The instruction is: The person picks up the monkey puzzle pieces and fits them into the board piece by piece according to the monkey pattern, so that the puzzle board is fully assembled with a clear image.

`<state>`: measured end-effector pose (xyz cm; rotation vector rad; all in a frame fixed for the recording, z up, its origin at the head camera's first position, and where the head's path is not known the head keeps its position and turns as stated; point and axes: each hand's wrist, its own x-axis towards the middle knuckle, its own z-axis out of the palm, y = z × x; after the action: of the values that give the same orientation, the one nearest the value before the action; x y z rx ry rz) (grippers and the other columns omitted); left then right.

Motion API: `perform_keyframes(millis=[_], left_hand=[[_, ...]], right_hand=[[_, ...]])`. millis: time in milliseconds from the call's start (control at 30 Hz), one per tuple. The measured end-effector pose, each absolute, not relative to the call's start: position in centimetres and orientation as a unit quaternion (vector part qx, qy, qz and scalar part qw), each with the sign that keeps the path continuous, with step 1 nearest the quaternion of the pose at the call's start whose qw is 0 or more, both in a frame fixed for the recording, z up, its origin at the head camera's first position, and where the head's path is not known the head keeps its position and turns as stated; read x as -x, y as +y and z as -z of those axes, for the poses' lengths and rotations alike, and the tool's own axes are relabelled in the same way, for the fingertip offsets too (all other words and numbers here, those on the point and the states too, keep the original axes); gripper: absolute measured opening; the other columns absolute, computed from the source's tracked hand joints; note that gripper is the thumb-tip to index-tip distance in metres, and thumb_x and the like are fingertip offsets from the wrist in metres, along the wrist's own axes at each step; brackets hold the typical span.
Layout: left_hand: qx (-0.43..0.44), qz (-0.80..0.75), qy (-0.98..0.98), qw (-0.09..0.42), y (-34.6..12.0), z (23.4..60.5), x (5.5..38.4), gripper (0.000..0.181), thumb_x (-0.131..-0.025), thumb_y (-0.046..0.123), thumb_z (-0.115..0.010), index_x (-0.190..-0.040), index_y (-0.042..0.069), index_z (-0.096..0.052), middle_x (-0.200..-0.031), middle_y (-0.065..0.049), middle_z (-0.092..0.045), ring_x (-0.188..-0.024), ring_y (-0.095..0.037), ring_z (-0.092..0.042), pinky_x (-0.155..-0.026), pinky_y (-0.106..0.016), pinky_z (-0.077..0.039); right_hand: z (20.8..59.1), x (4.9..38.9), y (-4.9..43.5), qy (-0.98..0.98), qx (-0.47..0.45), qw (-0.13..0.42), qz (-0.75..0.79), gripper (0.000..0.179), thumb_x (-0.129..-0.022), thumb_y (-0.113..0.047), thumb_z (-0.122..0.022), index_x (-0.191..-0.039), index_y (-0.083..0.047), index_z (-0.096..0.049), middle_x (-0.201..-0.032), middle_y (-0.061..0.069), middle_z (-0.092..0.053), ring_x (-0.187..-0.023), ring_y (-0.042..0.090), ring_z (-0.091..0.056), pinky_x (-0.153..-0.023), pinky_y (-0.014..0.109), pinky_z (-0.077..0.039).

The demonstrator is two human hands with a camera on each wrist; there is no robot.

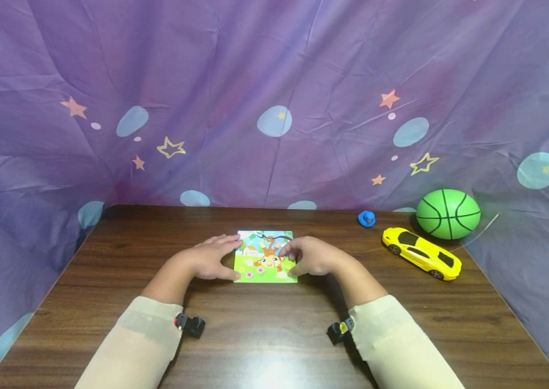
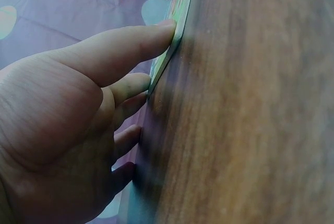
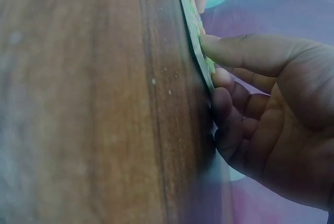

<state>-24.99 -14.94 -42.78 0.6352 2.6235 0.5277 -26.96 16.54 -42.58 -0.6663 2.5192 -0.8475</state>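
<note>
A flat square picture board (image 1: 259, 273) with a cartoon monkey on green and blue lies on the wooden table between both hands. My left hand (image 1: 208, 259) is at its left side, fingers spread and fairly straight. The left thumb (image 2: 156, 36) touches the near edge, and the index fingertip is by the far left corner. On the opposite side, my right hand (image 1: 313, 256) holds the board's right edge with bent fingers. In the right wrist view its thumb (image 3: 235, 51) lies on the board's top face, with the other fingers curled at the corner.
To the right on the table (image 1: 264, 346) stand a yellow toy car (image 1: 420, 254), a green ball (image 1: 448, 214) with black lines and a small blue rubber duck (image 1: 366, 219). A purple patterned cloth (image 1: 235, 162) hangs behind the table and at both sides.
</note>
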Motion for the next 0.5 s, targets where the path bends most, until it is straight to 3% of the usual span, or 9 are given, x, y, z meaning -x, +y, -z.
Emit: perform_keyframes(millis=[500], left_hand=[[-0.223, -0.188, 0.936, 0.197, -14.94, 42.77, 25.02, 0.095, -0.093, 0.055, -0.074, -0.171, 0.021, -0.031, -0.182, -0.001, -0.019, -0.169, -0.039, -0.012, -0.134, -0.07, -0.013]], right_hand=[[42.73, 27.11, 16.62, 0.91, 0.237, 0.198, 0.276, 0.047, -0.078, -0.01, -0.091, -0.123, -0.012, -0.077, -0.106, 0.002, -0.07, -0.097, 0.014, -0.063, -0.089, 0.029, -0.056]])
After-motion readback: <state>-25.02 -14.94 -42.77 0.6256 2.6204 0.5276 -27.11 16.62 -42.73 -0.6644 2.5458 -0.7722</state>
